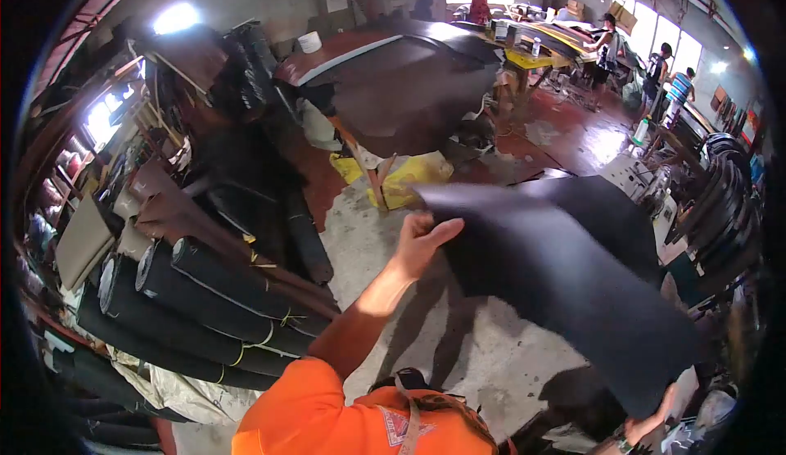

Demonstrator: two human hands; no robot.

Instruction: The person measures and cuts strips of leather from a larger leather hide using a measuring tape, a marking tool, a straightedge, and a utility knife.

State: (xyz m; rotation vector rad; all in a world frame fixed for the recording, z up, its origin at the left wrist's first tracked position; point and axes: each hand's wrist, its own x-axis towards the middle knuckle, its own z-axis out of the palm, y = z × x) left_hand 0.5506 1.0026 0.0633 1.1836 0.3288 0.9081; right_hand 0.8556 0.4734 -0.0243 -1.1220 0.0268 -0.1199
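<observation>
Left hand point(419, 246) and right hand point(652, 422) grip a broad black leather-like sheet point(565, 287) spread between them, apparently calling for even tension.

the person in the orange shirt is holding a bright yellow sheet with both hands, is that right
Not the colour: the sheet is dark, nearly black, as the head view shows. The left hand and right hand do both hold it.

Rolls point(221, 291) lie left of the sheet point(565, 291), with a table point(353, 143) (a cover point(401, 86) draped over it) beyond.
</observation>
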